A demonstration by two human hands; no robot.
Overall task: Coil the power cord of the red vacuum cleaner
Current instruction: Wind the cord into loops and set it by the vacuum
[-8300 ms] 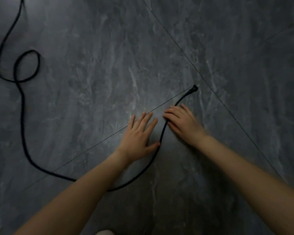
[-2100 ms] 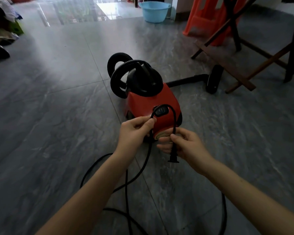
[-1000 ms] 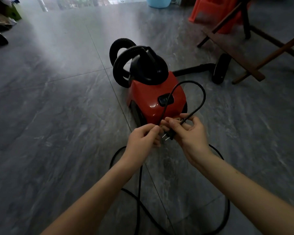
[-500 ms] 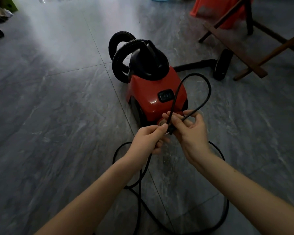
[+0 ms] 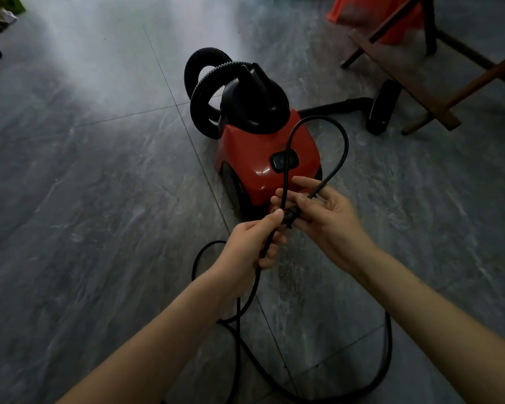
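While the red vacuum cleaner (image 5: 245,158) stands on the grey tiled floor (image 5: 85,185) just beyond the hands, its black power cord (image 5: 347,145) rises in a single loop in front of the red body. The left hand (image 5: 250,243) has its fingers curled round the cord just below the loop, thumb on top. From there the cord drops to the floor, where the slack lies in wide curves beneath both forearms. The right hand (image 5: 327,220) pinches the other leg of the loop between thumb and fingers, and the plug (image 5: 290,218) sits at its fingertips, close against the left thumb. A black ribbed hose (image 5: 200,91) curls at the vacuum's far side, and a black nozzle (image 5: 382,110) rests near a wooden frame (image 5: 420,83) to the right.
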